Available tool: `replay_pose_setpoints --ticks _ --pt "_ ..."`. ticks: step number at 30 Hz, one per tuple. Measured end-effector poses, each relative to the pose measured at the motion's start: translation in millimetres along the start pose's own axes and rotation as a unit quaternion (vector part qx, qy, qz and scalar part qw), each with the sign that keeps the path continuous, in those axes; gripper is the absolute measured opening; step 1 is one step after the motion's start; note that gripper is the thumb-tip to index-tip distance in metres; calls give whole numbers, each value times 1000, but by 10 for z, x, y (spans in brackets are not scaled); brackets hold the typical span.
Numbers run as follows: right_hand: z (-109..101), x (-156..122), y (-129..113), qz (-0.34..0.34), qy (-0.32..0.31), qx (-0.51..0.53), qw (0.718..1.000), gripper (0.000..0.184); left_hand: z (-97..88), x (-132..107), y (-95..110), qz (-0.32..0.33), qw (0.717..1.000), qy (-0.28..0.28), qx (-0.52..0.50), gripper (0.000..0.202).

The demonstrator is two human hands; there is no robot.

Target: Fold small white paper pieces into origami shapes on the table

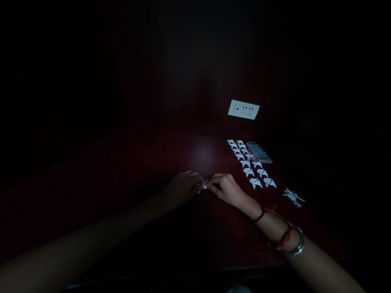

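Note:
My left hand (pixel 182 188) and my right hand (pixel 226 189) meet at the middle of a dark red wooden table (pixel 128 171). Both pinch one small white folded paper piece (pixel 204 185) between their fingertips, low on the tabletop. My right wrist wears red thread bands and a metal bangle (pixel 297 242). The scene is very dim, so the paper's exact shape is hard to make out.
Several small white folded paper shapes (pixel 252 165) lie in two rows right of my hands. A phone (pixel 259 152) lies beside them. A few loose white paper bits (pixel 293 197) sit further right. A white wall socket plate (pixel 243 109) is on the dark wall behind.

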State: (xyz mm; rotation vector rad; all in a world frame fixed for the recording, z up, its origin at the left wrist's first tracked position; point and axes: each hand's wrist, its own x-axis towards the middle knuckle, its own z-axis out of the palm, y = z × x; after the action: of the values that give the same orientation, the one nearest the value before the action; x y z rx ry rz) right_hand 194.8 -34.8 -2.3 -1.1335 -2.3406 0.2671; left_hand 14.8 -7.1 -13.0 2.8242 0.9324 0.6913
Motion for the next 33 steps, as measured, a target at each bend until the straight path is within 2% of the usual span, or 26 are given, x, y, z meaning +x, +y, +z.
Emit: replay_pose_setpoints --ticks 5,10,12,15,19,21,26,33 --pt "2 -22 -9 -9 -5 -25 1000 19 -28 15 24 -5 1000 0 7 11" --pt "-51 -61 -47 -33 -73 -117 990 25 -19 -3 -8 -1 1000 -8 20 13" --pt "-71 -66 -79 -32 -92 -155 983 24 -12 -36 -75 19 999 -26 18 16" --pt "-80 -65 -123 -32 -102 -186 977 25 -34 -92 -204 89 995 -48 -3 22" --pt "-75 -73 -132 -31 -101 -179 978 26 -116 -123 -304 149 986 -65 -35 31" --pt "-81 -84 -115 -33 -98 -158 982 27 -152 -120 -305 158 984 -78 -20 33" --pt "-107 -93 -83 -49 -97 -115 987 32 -189 -107 -263 135 986 -95 34 37" --pt "-97 -71 -104 -27 -95 -114 989 29 -227 -104 -274 131 987 -91 -4 36"
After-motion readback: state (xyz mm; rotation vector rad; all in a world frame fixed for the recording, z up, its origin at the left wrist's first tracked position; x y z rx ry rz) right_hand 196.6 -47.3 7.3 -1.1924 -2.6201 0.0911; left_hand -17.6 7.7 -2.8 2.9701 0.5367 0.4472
